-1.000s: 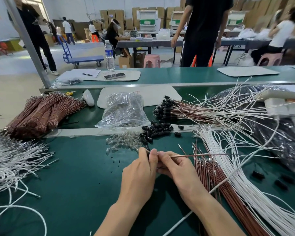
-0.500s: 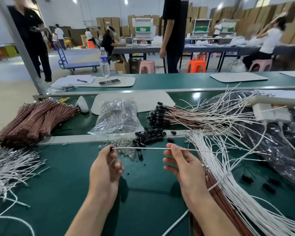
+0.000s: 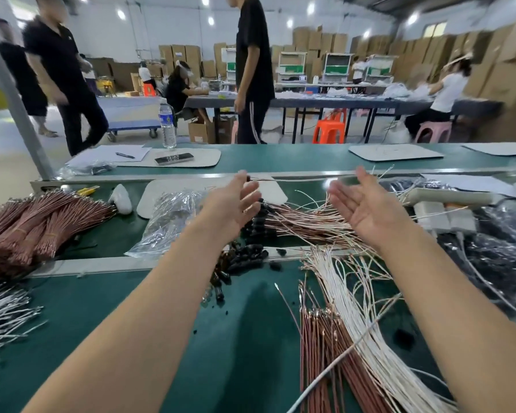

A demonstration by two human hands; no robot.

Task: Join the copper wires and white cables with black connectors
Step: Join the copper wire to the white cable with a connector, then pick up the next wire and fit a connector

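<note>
Copper wires (image 3: 316, 353) and white cables (image 3: 379, 362) lie close on the table (image 3: 251, 353). Past them sit black connectors (image 3: 245, 259). Farther out, the left hand (image 3: 233, 207) and right hand (image 3: 367, 210) reach, each grip wide, one thin wire (image 3: 304, 178) touching their fingertips.

A heap of connectors (image 3: 245, 259) lies in the middle of the surface (image 3: 102, 323). Left of the heap is a plastic bag (image 3: 167, 222), and further left a wire bundle (image 3: 36, 225). Nearer than that bundle lie spread cables (image 3: 3, 317). Just behind and right of the heap lie joined wires (image 3: 304, 225). Right of the heap and nearer, loose wires (image 3: 319, 353) and long cables (image 3: 370, 338) lie side by side. Well behind the heap stands a bottle (image 3: 167, 123), with a phone (image 3: 174, 158) before it.
</note>
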